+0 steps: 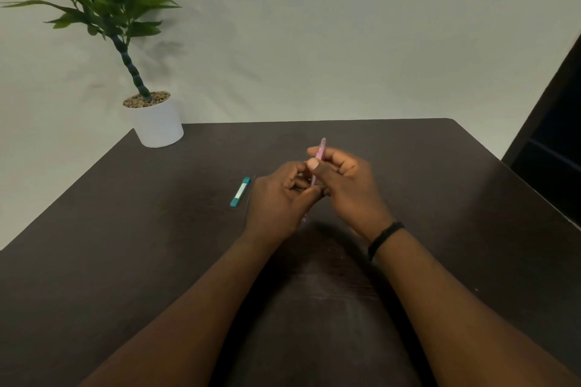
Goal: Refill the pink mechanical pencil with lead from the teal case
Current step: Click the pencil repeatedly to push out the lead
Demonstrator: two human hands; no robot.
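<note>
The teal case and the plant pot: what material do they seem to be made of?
Teal case: probably plastic, since it is uniformly coloured, slim, with a pale label. Plant pot: smooth, matte white, perhaps ceramic or plastic; the look leaves it open.

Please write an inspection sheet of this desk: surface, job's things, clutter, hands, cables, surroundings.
Surface: dark table, bare in most places.
Job's things: pink pencil held nearly upright in both hands; teal case lies flat, left of the hands, untouched.
Clutter: potted plant at the far left corner.
Hands: left hand and right hand closed on the pencil; black band on the right wrist.
Cables: nothing seen.
Surroundings: pale wall; dark furniture at right.
</note>
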